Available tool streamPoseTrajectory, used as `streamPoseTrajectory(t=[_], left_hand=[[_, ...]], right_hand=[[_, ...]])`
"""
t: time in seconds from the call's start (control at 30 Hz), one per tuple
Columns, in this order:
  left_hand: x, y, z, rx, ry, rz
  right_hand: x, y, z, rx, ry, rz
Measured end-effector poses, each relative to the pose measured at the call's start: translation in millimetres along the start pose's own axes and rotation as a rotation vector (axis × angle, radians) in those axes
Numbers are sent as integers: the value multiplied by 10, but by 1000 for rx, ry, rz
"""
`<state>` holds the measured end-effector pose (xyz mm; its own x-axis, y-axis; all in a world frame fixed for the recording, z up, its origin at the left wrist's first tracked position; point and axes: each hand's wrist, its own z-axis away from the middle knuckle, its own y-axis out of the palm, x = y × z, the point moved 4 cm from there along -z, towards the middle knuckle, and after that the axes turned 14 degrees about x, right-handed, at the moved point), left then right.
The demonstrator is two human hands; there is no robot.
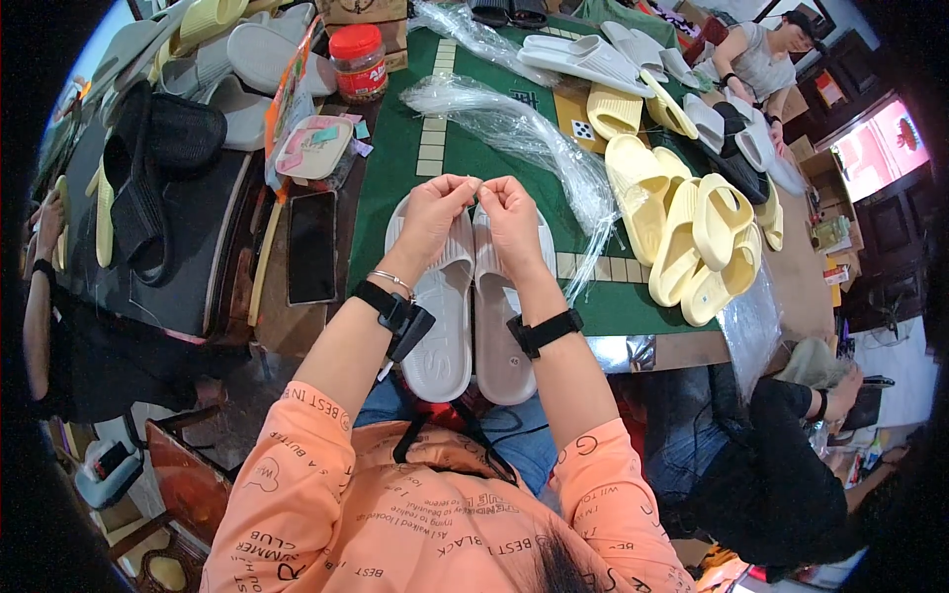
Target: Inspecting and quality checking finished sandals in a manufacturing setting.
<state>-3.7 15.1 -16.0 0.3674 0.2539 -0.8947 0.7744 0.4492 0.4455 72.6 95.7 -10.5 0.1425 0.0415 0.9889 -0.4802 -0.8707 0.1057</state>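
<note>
Slippers, a pale grey pair, lie side by side with soles down on the green table mat, heels at the table's near edge, directly below the person's raised hands. Head view: the left hand and right hand meet above the toe ends, fingertips of both pinched shut on something small between them, too fine to identify; holding it over the pair keeps the work centred and close to the eyes. A black strap sits on each wrist. Clear plastic bags lie just beyond, within reach, and yellow slippers are heaped to the right. A dark phone rests left of the mat, with a red-lidded jar farther back.
</note>
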Motion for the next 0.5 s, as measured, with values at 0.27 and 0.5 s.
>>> streamPoseTrajectory(t=[0.27, 0.5], left_hand=[[10, -52, -7, -80, -3, -68], [-47, -11, -59, -39, 53, -236]], right_hand=[[794, -41, 490, -160, -168, 934], [370, 245, 1251, 280, -51, 936]])
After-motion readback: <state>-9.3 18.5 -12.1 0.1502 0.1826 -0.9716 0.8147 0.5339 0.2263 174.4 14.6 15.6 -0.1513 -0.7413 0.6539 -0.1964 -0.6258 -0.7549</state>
